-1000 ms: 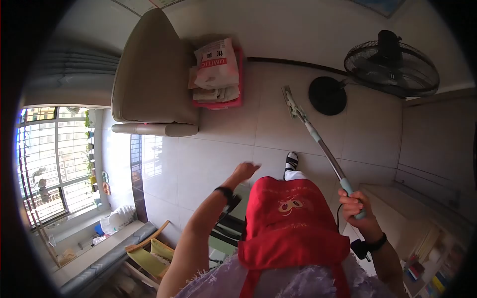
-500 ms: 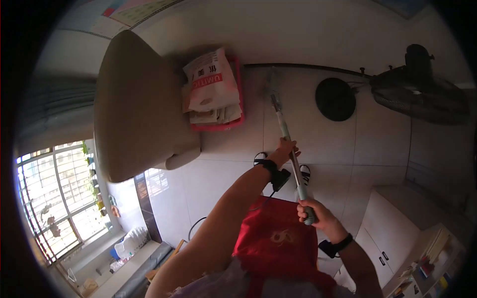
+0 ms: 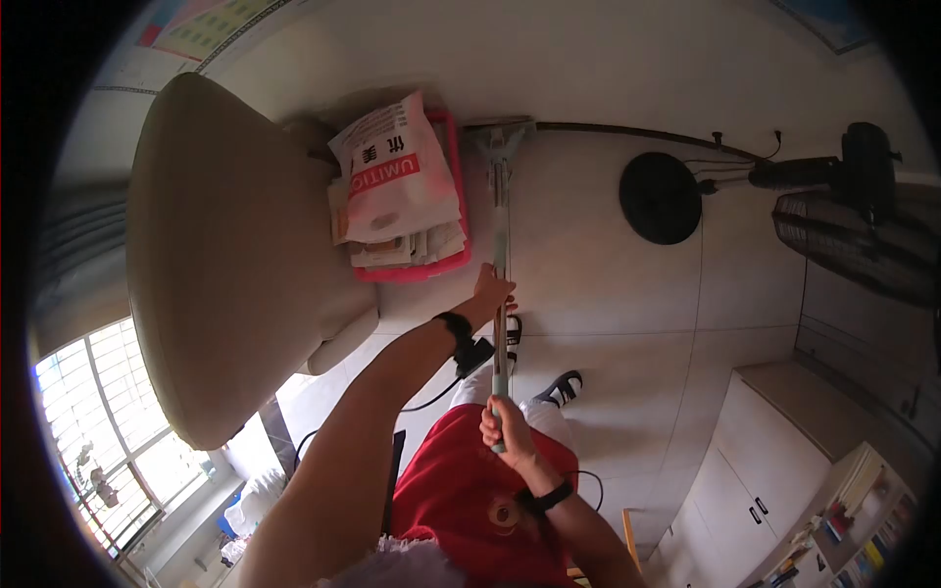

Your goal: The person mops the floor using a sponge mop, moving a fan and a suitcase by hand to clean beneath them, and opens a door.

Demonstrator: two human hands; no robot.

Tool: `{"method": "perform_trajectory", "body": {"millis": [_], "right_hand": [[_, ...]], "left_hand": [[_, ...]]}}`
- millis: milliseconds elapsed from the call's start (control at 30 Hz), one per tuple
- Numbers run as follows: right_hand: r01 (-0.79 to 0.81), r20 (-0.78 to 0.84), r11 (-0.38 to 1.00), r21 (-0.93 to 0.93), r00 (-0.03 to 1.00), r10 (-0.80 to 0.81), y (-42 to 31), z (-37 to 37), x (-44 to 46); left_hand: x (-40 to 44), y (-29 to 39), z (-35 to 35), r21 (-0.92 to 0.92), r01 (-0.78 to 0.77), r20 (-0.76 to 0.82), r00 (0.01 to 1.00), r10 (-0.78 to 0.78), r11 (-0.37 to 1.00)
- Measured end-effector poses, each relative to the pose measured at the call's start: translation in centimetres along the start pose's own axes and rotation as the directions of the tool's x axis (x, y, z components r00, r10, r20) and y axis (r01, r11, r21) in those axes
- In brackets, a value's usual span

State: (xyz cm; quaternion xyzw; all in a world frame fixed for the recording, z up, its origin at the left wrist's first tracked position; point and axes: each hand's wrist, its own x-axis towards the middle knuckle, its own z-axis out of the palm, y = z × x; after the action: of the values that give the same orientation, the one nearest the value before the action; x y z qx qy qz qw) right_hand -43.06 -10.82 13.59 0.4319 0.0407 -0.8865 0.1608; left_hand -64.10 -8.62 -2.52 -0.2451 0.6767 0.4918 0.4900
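Both my hands grip the long metal and pale-green handle of a mop (image 3: 501, 235). My left hand (image 3: 493, 288) is wrapped round the middle of the handle. Lower down, near its end, my right hand (image 3: 510, 431) closes round the green grip. The mop's grey head (image 3: 502, 142) rests on the floor against the foot of the wall, just right of a pink basket (image 3: 465, 186). Paper and a white plastic bag (image 3: 397, 176) fill the basket.
A beige armchair (image 3: 216, 265) stands left of the basket. On the right are a round black base (image 3: 661, 198), a black fan (image 3: 848, 245) and a white cabinet (image 3: 745, 470). A dark cable strip (image 3: 627, 132) runs along the wall's foot.
The mop has swung left, its head now beside the basket at the wall. Both hands moved left with it, still gripping. My view has shifted, and one foot is farther back.
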Motion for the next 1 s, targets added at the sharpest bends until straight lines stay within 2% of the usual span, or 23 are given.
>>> {"method": "perform_trajectory", "body": {"millis": [100, 233, 367, 433, 500, 533, 567, 600, 633, 667, 767, 833, 867, 900, 933, 967, 1000], "right_hand": [[-0.003, 0.032, 0.998, 0.066, 0.999, 0.001, 0.9, 0.9, -0.6], [-0.033, 0.047, 0.997, 0.067, 0.998, 0.030, 0.7, 0.8, 0.1], [0.032, 0.010, 0.999, -0.018, 0.999, -0.032, -1.2, 0.4, 2.5], [-0.011, 0.079, 0.997, 0.074, 0.997, 0.005, -1.7, 0.0, 4.3], [-0.069, 0.147, 0.981, 0.179, 0.988, 0.043, -1.8, 0.2, 5.8], [-0.076, 0.147, 0.984, 0.159, 0.988, 0.053, -1.6, 0.4, 5.8], [-0.086, 0.127, 0.983, 0.160, 0.990, 0.066, -1.2, 0.4, 5.8], [-0.092, 0.110, 0.983, 0.158, 0.991, 0.075, -1.0, 0.4, 6.0], [-0.095, 0.096, 0.984, 0.153, 0.992, 0.081, -0.7, 0.4, 6.0], [-0.083, 0.063, 0.985, 0.150, 0.995, 0.074, -0.5, 0.4, 5.8], [-0.073, -0.001, 0.992, 0.106, 0.997, 0.073, -0.8, -0.8, 3.9], [-0.063, -0.059, 0.996, 0.069, 0.996, 0.067, -1.1, -1.7, 1.6], [-0.068, -0.076, 0.996, 0.059, 0.995, 0.072, -1.2, -2.2, 0.4], [-0.071, -0.092, 0.996, 0.047, 0.993, 0.076, -1.4, -2.5, -0.8], [-0.082, -0.096, 0.996, 0.038, 0.992, 0.085, -1.5, -2.7, -2.1], [-0.092, -0.099, 0.995, 0.034, 0.991, 0.095, -1.4, -3.3, -3.0], [-0.101, -0.101, 0.994, 0.030, 0.989, 0.104, -1.2, -3.9, -3.8]], "left_hand": [[-1.6, 0.0, -0.3, 0.063, 0.003, -0.045, 0.999, 0.000, 0.998], [-0.7, -0.5, -0.8, 0.037, 0.006, -0.036, 0.999, -0.004, 0.999], [2.6, 0.3, -1.1, -0.019, -0.045, 0.036, 0.998, 0.046, 0.999], [5.0, 0.4, -1.4, -0.038, -0.076, 0.067, 0.995, 0.078, 0.996], [4.6, 1.7, -1.2, 0.095, -0.077, 0.034, 0.997, 0.074, 0.992], [4.5, 1.9, -1.4, 0.163, -0.066, 0.014, 0.998, 0.064, 0.984], [6.4, 0.7, -2.3, 0.577, -0.275, 0.173, 0.961, 0.215, 0.769], [10.0, -1.3, -3.7, 0.815, -0.460, 0.384, 0.885, 0.264, 0.353], [13.6, -3.3, -5.1, 0.809, -0.568, 0.588, 0.785, 0.196, -0.150], [13.6, -3.5, -5.1, 0.560, -0.570, 0.726, 0.687, 0.025, -0.602], [9.1, -3.1, -3.7, 0.671, -0.539, 0.649, 0.759, 0.052, -0.509], [15.5, -9.2, -4.7, 0.576, -0.519, 0.600, 0.793, -0.104, -0.632], [14.4, -9.3, -4.0, 0.515, -0.520, 0.570, 0.802, -0.181, -0.682], [13.0, -9.8, -3.2, 0.703, -0.547, 0.601, 0.799, -0.032, -0.454], [9.2, -8.9, -2.1, 0.814, -0.542, 0.565, 0.823, 0.065, -0.212], [6.4, -8.7, -1.1, 0.853, -0.522, 0.517, 0.849, 0.110, 0.020], [4.7, -8.8, -0.5, 0.854, -0.493, 0.477, 0.870, 0.127, 0.168]]}}
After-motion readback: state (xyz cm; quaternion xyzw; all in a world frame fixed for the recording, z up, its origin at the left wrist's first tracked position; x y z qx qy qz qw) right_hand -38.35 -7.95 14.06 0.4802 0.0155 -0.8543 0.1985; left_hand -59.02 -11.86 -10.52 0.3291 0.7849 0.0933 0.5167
